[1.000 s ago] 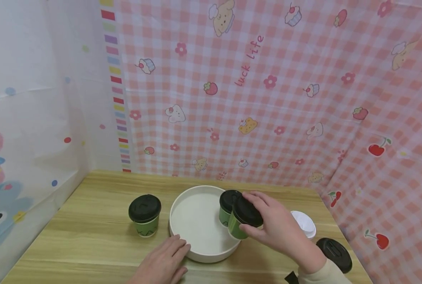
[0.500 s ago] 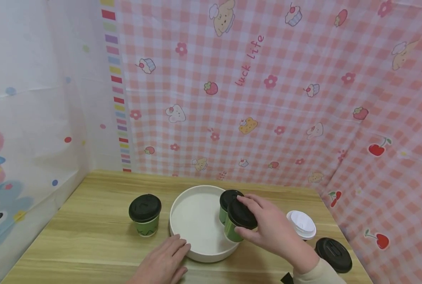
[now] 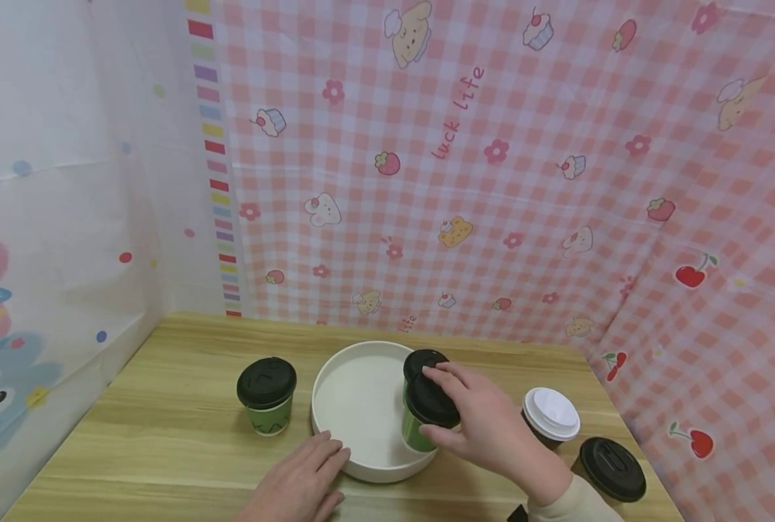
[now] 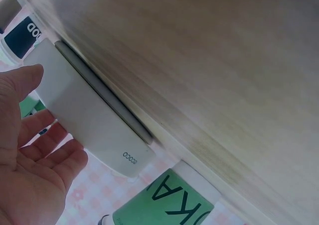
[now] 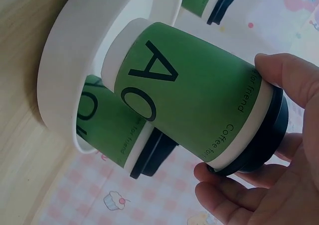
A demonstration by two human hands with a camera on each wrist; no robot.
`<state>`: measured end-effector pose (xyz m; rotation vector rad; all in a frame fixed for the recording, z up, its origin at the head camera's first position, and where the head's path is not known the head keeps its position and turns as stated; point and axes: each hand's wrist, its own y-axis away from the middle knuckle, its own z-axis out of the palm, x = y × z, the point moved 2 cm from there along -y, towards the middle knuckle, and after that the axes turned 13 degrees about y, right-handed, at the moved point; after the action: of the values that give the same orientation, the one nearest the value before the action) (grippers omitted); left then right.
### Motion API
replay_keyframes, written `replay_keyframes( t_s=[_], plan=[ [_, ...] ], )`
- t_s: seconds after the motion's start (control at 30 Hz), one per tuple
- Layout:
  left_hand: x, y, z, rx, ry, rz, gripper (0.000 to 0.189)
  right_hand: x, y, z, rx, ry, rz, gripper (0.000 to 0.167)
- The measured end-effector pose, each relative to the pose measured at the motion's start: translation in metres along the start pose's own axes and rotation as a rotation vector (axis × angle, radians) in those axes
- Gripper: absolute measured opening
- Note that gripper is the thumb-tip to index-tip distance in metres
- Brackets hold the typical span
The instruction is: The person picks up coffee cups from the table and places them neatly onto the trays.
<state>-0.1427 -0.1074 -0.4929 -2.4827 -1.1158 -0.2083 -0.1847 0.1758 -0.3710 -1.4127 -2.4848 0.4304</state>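
My right hand (image 3: 491, 428) holds a green paper coffee cup (image 5: 189, 90) with a black lid, its thumb and fingers gripping around the lid. The cup hangs slightly tilted over the right side of a round white tray (image 3: 361, 406) with a raised rim. Inside the tray stands a second green cup (image 5: 112, 125), also black-lidded, partly hidden behind the held one in the head view. My left hand (image 3: 299, 475) touches the tray's near-left wall with relaxed fingers, the thumb apart from them in the left wrist view.
Left of the tray stands another green cup (image 3: 266, 391) with a black lid. To the right are a white-lidded cup (image 3: 552, 415) and a black-lidded cup (image 3: 612, 470), partly behind the right forearm. Patterned cloth (image 3: 387, 217) hangs behind the wooden table (image 3: 185, 406).
My right hand has moved left and slightly down with the held cup, further over the tray, uncovering more of the white-lidded cup. My left hand has stayed in place.
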Motion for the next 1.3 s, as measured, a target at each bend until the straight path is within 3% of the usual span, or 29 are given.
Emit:
replay_keyframes(
  t_s=[0.3, 1.3],
  plan=[
    [0.0, -0.001, 0.0, -0.021, 0.022, -0.017, 0.053, -0.008, -0.003, 0.007, -0.02, 0.008, -0.015, 0.075],
    [-0.003, 0.001, 0.003, 0.032, -0.032, 0.033, 0.055, -0.027, -0.004, 0.026, 0.019, 0.026, -0.088, 0.074]
  ],
)
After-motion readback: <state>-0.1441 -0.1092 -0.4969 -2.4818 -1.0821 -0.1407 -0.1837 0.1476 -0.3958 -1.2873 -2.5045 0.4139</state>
